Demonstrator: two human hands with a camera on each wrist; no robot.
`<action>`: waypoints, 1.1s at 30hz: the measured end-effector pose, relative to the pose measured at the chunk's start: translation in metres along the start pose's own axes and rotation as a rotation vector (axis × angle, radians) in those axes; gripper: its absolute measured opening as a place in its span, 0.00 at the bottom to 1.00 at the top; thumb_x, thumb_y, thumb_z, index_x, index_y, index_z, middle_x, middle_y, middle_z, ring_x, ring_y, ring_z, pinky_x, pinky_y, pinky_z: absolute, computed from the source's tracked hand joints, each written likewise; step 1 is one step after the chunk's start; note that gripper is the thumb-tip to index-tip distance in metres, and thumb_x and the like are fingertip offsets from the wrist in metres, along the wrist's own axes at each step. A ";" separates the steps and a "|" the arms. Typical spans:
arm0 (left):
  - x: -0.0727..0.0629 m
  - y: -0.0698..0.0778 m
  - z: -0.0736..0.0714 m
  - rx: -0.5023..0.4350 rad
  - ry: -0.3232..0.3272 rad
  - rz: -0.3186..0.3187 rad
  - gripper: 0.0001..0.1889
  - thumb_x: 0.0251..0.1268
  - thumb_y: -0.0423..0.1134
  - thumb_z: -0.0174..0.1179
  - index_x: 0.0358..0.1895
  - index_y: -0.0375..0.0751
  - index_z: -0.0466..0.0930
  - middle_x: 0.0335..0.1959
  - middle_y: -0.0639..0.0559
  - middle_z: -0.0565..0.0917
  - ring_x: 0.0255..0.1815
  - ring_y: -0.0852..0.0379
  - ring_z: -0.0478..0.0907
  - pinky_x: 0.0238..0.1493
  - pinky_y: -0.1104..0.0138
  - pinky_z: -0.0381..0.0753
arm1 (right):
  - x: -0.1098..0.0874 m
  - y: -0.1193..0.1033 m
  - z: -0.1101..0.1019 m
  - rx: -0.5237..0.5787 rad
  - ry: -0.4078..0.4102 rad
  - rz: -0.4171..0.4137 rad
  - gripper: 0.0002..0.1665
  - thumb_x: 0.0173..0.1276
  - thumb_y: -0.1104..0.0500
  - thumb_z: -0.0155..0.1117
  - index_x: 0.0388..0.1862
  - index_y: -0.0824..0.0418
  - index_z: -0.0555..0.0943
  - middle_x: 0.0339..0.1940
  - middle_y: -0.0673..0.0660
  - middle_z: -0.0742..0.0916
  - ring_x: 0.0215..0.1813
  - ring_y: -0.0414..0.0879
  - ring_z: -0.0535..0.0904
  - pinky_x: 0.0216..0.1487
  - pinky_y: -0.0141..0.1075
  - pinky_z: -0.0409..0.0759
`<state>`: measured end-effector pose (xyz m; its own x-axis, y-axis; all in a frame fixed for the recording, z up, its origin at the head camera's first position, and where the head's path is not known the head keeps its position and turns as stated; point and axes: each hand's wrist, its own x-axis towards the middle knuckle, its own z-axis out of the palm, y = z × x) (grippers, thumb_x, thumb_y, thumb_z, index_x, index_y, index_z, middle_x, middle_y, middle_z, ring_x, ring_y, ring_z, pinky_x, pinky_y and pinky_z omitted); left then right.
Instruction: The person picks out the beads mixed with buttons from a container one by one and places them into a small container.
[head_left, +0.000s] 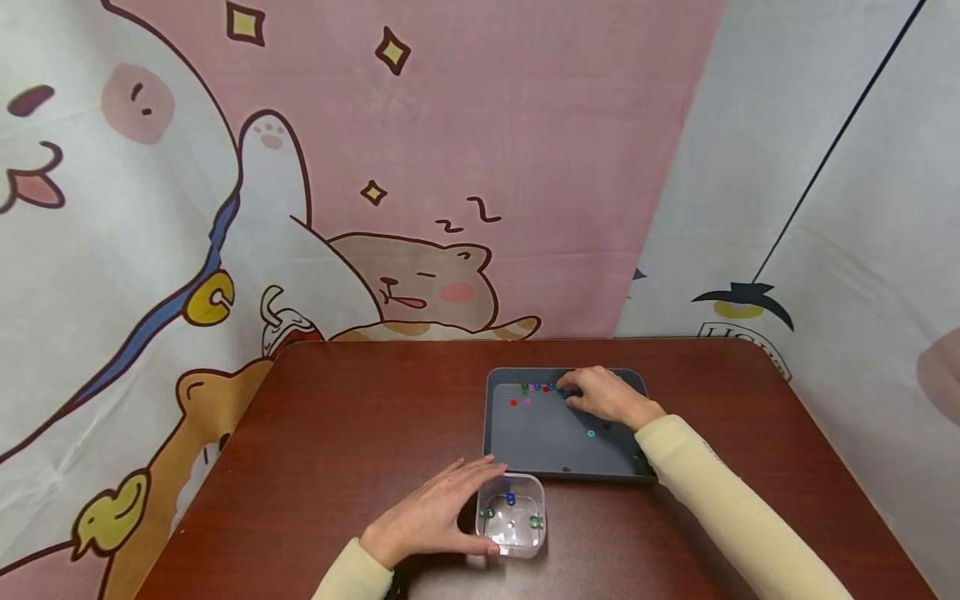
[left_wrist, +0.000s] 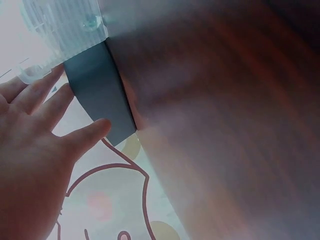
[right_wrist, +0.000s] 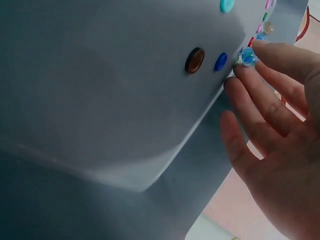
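In the head view, my left hand (head_left: pixel 442 512) holds a small clear plastic box (head_left: pixel 512 540) at its left side, thumb at the near corner and fingers at the far one. Inside the box lie several marbles, including a blue one (head_left: pixel 511 498) and a green one (head_left: pixel 536 522). My right hand (head_left: pixel 607 395) reaches over the back of a grey tray (head_left: pixel 540 450). In the right wrist view, a clear-blue marble (right_wrist: pixel 247 57) sits between its thumb and fingertips. A brown button (right_wrist: pixel 195 61) and a blue button (right_wrist: pixel 221 61) lie close by in the tray.
Along the tray's back edge run several small marbles and buttons, among them a red button (head_left: pixel 513 402) and a pink ring (head_left: pixel 528 402). A turquoise button (head_left: pixel 591 433) lies nearer the middle. Everything stands on a brown wooden table (head_left: pixel 360 417), with a printed cloth (head_left: pixel 525 167) behind.
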<state>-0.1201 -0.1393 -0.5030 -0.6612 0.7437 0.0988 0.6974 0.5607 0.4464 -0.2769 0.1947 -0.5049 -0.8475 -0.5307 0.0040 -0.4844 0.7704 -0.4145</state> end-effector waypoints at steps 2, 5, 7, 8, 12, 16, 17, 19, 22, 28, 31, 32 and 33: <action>0.000 0.000 0.000 0.000 0.001 0.001 0.51 0.59 0.69 0.68 0.80 0.45 0.62 0.78 0.47 0.69 0.80 0.54 0.62 0.77 0.44 0.63 | 0.000 0.000 0.001 -0.005 0.001 0.004 0.19 0.69 0.62 0.73 0.58 0.64 0.86 0.52 0.59 0.89 0.53 0.52 0.86 0.53 0.50 0.86; 0.000 0.000 0.000 -0.002 0.002 0.003 0.52 0.59 0.69 0.68 0.80 0.45 0.62 0.78 0.47 0.69 0.80 0.54 0.62 0.77 0.44 0.63 | 0.001 0.000 0.002 -0.005 0.000 0.014 0.19 0.69 0.62 0.73 0.58 0.64 0.86 0.52 0.58 0.89 0.52 0.51 0.86 0.54 0.50 0.86; 0.000 0.000 0.000 -0.002 0.004 0.002 0.51 0.59 0.69 0.68 0.80 0.46 0.62 0.78 0.47 0.69 0.80 0.54 0.62 0.77 0.44 0.63 | 0.001 0.001 0.002 -0.012 0.005 0.004 0.19 0.68 0.62 0.73 0.57 0.64 0.86 0.51 0.58 0.89 0.52 0.51 0.86 0.53 0.50 0.86; 0.000 0.000 0.000 -0.002 0.004 0.001 0.51 0.59 0.69 0.68 0.80 0.46 0.62 0.78 0.47 0.69 0.80 0.54 0.62 0.77 0.44 0.63 | 0.001 0.001 0.003 -0.013 0.007 -0.001 0.18 0.68 0.62 0.73 0.57 0.64 0.87 0.51 0.58 0.89 0.52 0.51 0.86 0.53 0.50 0.86; 0.000 0.000 0.000 0.002 0.006 0.000 0.51 0.58 0.69 0.69 0.80 0.47 0.62 0.78 0.47 0.69 0.80 0.54 0.62 0.77 0.45 0.63 | 0.002 0.002 0.004 -0.021 0.011 -0.021 0.17 0.68 0.63 0.73 0.55 0.64 0.87 0.49 0.58 0.90 0.50 0.51 0.86 0.51 0.50 0.87; 0.000 0.000 0.000 0.013 0.008 0.005 0.51 0.58 0.68 0.70 0.80 0.46 0.62 0.78 0.46 0.69 0.80 0.54 0.61 0.77 0.44 0.63 | 0.002 0.004 0.005 -0.025 0.016 -0.022 0.15 0.68 0.63 0.73 0.53 0.63 0.88 0.48 0.56 0.90 0.48 0.49 0.86 0.50 0.49 0.87; 0.000 0.000 0.001 0.016 0.008 0.007 0.51 0.58 0.68 0.70 0.80 0.46 0.62 0.78 0.46 0.69 0.80 0.54 0.61 0.77 0.44 0.63 | 0.002 0.004 0.005 -0.026 0.018 -0.020 0.15 0.68 0.63 0.73 0.53 0.63 0.88 0.48 0.56 0.90 0.48 0.48 0.86 0.50 0.48 0.87; -0.001 0.000 0.001 0.016 0.009 0.009 0.51 0.58 0.68 0.70 0.80 0.46 0.62 0.78 0.47 0.69 0.80 0.54 0.61 0.77 0.44 0.63 | 0.002 0.004 0.006 -0.029 0.024 -0.020 0.14 0.68 0.62 0.73 0.52 0.62 0.88 0.47 0.55 0.90 0.47 0.47 0.86 0.50 0.48 0.87; -0.001 0.000 0.001 0.015 0.008 0.007 0.51 0.58 0.69 0.69 0.80 0.46 0.62 0.78 0.47 0.69 0.80 0.54 0.61 0.77 0.44 0.63 | 0.002 0.004 0.006 -0.035 0.030 -0.022 0.13 0.68 0.61 0.74 0.51 0.61 0.89 0.46 0.54 0.90 0.46 0.46 0.86 0.48 0.47 0.87; 0.000 0.000 0.001 0.009 0.008 0.001 0.51 0.58 0.70 0.68 0.80 0.47 0.62 0.78 0.47 0.69 0.80 0.55 0.61 0.77 0.44 0.63 | 0.003 0.003 0.006 -0.030 0.027 -0.018 0.12 0.69 0.60 0.73 0.50 0.60 0.89 0.45 0.53 0.90 0.45 0.45 0.85 0.48 0.47 0.87; -0.001 0.000 0.001 0.004 0.012 0.005 0.51 0.58 0.69 0.69 0.80 0.46 0.62 0.78 0.47 0.69 0.80 0.54 0.61 0.77 0.44 0.63 | 0.002 0.002 0.004 -0.025 0.042 -0.029 0.11 0.70 0.60 0.72 0.50 0.61 0.89 0.45 0.54 0.90 0.46 0.46 0.85 0.48 0.48 0.86; -0.001 0.000 0.001 0.003 0.013 0.007 0.51 0.58 0.69 0.69 0.80 0.46 0.62 0.77 0.47 0.69 0.80 0.54 0.61 0.77 0.44 0.63 | 0.001 0.001 0.004 -0.022 0.049 -0.027 0.11 0.70 0.60 0.72 0.50 0.60 0.89 0.46 0.54 0.89 0.46 0.47 0.85 0.49 0.48 0.86; -0.001 0.000 0.001 0.002 0.014 0.008 0.51 0.58 0.68 0.70 0.80 0.46 0.62 0.77 0.47 0.69 0.80 0.54 0.61 0.77 0.43 0.63 | 0.000 0.001 0.002 -0.019 0.057 -0.034 0.11 0.71 0.60 0.72 0.50 0.60 0.89 0.46 0.54 0.89 0.46 0.47 0.85 0.49 0.49 0.86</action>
<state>-0.1195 -0.1396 -0.5038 -0.6596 0.7428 0.1152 0.7031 0.5555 0.4440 -0.2775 0.1947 -0.5075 -0.8415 -0.5358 0.0695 -0.5162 0.7593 -0.3963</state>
